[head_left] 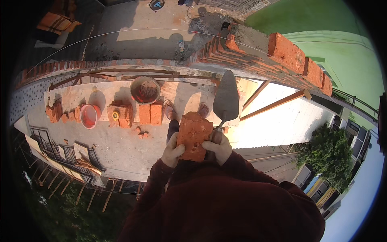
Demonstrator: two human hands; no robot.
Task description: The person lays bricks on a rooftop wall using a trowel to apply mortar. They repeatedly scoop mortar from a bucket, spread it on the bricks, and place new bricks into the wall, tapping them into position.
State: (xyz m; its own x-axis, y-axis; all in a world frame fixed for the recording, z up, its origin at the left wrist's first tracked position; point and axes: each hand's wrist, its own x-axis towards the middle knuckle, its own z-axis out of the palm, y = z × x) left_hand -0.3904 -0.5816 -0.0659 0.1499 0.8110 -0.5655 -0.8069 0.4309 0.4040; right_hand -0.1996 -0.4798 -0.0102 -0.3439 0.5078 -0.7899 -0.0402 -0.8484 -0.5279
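Note:
A broken-edged red brick (194, 135) is held up in front of my body between both hands. My left hand (173, 152), in a pale glove, is closed on its left side. On the other side, the gloved thumb of my right hand (219, 148) presses against the brick. That same hand also grips the handle of a pointed trowel (225, 97), whose grey blade points away from me. Ahead to the right stands a brick wall (238, 60), its top partly spread with grey mortar (253, 37). Several bricks (287, 52) sit along its right part.
A taut string (161, 29) crosses beyond the wall. On the planks (117, 88) at my feet stand a dark mortar bucket (145, 89), a red bucket (90, 115) and brick stacks (150, 114); a yellow tape measure (116, 115) lies on one. Wooden braces (274, 105) slant at right.

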